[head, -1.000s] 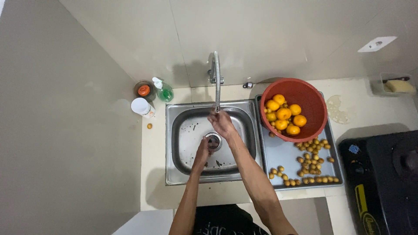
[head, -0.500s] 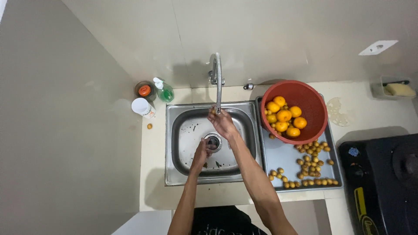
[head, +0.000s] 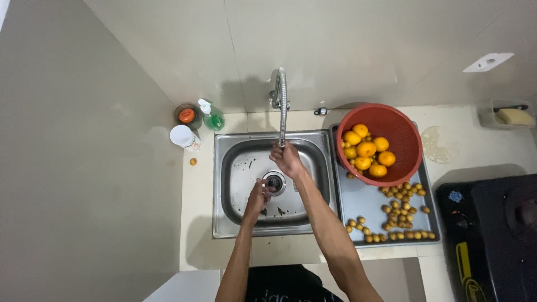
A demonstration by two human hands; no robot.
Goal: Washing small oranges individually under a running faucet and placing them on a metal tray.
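Observation:
My right hand (head: pixel 287 159) is raised just under the tip of the curved metal faucet (head: pixel 281 106), fingers curled. Whether it holds anything is hidden. My left hand (head: pixel 257 198) hovers lower over the steel sink (head: pixel 235 168), fingertips beside the round drain (head: pixel 274 181), with nothing visible in it. Dark specks lie on the sink floor.
A red basin (head: pixel 403 137) of oranges (head: pixel 366 149) rests on the steel draining board (head: pixel 358 204), where several small yellow-brown fruits (head: pixel 400 201) are scattered. Bottles and a green soap dispenser (head: pixel 211 117) stand at the back left. A black stove (head: pixel 492 235) is at the right.
My right hand has shifted slightly up toward the faucet tip. My left hand has moved a little closer to the drain.

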